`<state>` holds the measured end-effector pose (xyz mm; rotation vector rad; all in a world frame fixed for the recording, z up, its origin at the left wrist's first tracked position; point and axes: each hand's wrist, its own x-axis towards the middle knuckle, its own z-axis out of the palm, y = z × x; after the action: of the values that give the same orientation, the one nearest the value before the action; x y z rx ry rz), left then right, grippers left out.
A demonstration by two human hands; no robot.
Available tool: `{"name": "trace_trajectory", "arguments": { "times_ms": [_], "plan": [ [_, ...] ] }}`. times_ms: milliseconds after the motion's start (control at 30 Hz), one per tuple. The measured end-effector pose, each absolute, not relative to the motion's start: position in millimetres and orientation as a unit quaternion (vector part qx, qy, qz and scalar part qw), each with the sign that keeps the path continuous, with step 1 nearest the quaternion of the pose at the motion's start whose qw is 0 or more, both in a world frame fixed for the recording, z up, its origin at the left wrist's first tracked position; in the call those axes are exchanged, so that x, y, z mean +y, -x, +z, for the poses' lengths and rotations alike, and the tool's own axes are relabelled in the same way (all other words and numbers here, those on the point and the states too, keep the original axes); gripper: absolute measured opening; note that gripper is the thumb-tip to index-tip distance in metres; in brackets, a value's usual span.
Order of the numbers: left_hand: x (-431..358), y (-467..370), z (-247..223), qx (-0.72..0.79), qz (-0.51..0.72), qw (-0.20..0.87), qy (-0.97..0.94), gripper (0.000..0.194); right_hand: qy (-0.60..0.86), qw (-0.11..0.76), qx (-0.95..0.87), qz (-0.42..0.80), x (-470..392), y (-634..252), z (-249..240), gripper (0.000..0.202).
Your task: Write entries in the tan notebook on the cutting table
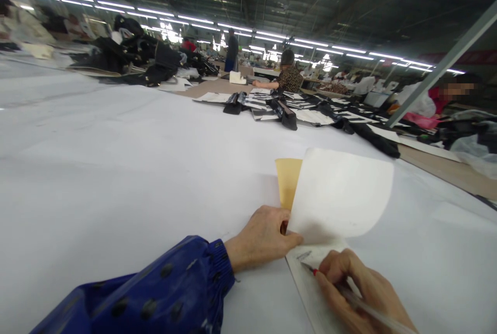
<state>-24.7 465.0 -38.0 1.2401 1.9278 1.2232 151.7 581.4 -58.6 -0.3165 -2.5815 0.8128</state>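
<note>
Left hand pinches the curled white paper sheet up off the small notepad, baring the page below. Right hand, fingers closed on a clear red-tipped pen, writes just beneath the left fingertips. Tan cardboard backing stands beyond them.

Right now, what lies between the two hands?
In the head view, the left hand lifts a white sheet; under it, a lower page lies before the right hand with its pen.

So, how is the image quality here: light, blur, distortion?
Head view: ceiling tube lights glare slightly; the white cloth is evenly lit; wide-angle distortion curves the table; the left hand, lifted sheet and right hand with pen are fairly sharp; the far left background is blurred.
</note>
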Motion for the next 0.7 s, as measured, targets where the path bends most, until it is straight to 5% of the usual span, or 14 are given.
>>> {"name": "trace_trajectory", "arguments": {
  "times_ms": [700],
  "plan": [
    [464.8, 23.6, -45.9, 0.713, 0.455, 0.283, -0.452, 0.018, 0.105, 0.251, -0.944, 0.188, 581.9, -151.4, -57.7, 0.02]
  ]
}}
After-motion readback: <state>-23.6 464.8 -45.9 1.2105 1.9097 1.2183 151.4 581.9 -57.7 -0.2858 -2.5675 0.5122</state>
